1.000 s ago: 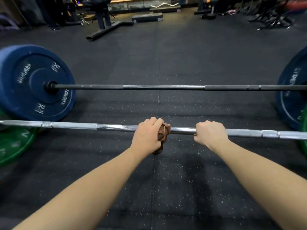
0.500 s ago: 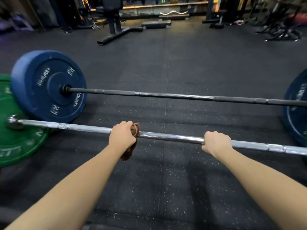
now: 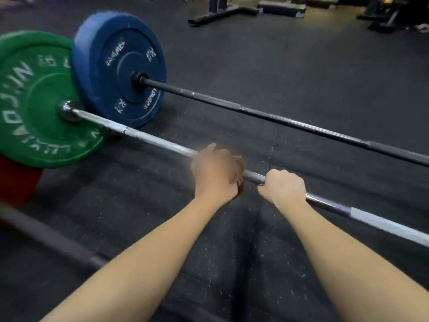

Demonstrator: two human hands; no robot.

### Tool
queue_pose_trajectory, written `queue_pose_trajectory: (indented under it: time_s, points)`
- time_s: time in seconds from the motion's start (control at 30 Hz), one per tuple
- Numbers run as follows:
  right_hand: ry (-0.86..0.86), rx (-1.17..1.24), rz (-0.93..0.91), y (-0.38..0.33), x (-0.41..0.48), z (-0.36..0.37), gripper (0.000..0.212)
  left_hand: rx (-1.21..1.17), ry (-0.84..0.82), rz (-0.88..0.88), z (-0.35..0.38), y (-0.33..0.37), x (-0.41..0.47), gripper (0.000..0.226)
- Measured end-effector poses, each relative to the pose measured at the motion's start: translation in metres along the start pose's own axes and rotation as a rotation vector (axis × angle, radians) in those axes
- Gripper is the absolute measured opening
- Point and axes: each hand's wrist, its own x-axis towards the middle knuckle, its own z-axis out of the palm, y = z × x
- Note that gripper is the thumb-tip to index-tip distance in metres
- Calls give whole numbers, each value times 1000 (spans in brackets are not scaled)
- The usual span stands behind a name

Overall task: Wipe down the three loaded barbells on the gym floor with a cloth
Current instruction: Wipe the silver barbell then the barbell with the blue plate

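Fingers of left hand (image 3: 216, 175) curled over brown cloth (image 3: 240, 182) on the silver barbell (image 3: 157, 141), motion-blurred — right hand (image 3: 284, 188) just beside the cloth, fingers wrapped round the bare shaft. Left of the fingers, green plate (image 3: 34, 101); beyond them, black barbell (image 3: 278, 117) with blue plate (image 3: 120, 68).

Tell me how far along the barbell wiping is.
Done: no bar can be confirmed clean. In hand: the left hand holds a brown cloth on the silver steel bar carrying the green round plate; the right hand grips the same bar. Left: the black bar with the blue round plate and the dark bar nearest the camera, both untouched.
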Motion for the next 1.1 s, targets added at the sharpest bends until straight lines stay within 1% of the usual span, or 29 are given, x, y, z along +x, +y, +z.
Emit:
queue_pose_trajectory:
  time_s: [0.07,0.13,0.2,0.27,0.33,0.47,0.57,0.63,0.7,0.77,0.87,0.93,0.97,1.0,1.03,1.1]
  points:
    - [-37,14,2,1,2,1,19,-44,12,-107,-4,-13,-1,68]
    - [-42,9,10,2,2,4,19,-235,24,-279,-13,-32,3,60]
    - [-24,-9,9,2,1,7,22,-434,47,-405,-22,-49,10,54]
    - [-9,-10,9,1,0,7,24,-572,84,-502,-32,-56,18,54]
    - [-7,-12,9,-1,0,5,26,-700,105,-586,-38,-52,22,61]
    - [-9,-17,17,-1,-2,3,24,-796,115,-651,-31,-17,5,56]
    - [-8,-17,31,-3,-3,1,23,-916,21,-609,-17,27,-11,56]
    - [-28,-5,36,-3,-3,-2,25,-994,-53,-662,-9,58,-9,59]
    - [-46,10,37,-2,-3,-4,31,-1034,-28,-755,-2,75,0,60]
    - [-34,-5,38,-3,-3,-2,34,-1044,76,-783,4,72,6,62]
    - [-9,-20,34,-2,-2,2,24,-1014,266,-738,3,42,16,63]
    - [-15,-26,28,-2,-3,2,25,-1050,413,-827,-9,11,38,61]
    - [-15,-26,27,-2,-3,2,25,-1043,460,-878,-17,-6,52,63]
    - [-13,-26,27,-2,-3,2,25,-1003,459,-916,-25,-21,63,67]
    - [-12,-27,27,-2,-3,2,26,-958,422,-930,-30,-32,71,70]
    - [-2,-31,29,-3,-4,1,26,-929,365,-907,-33,-39,71,71]
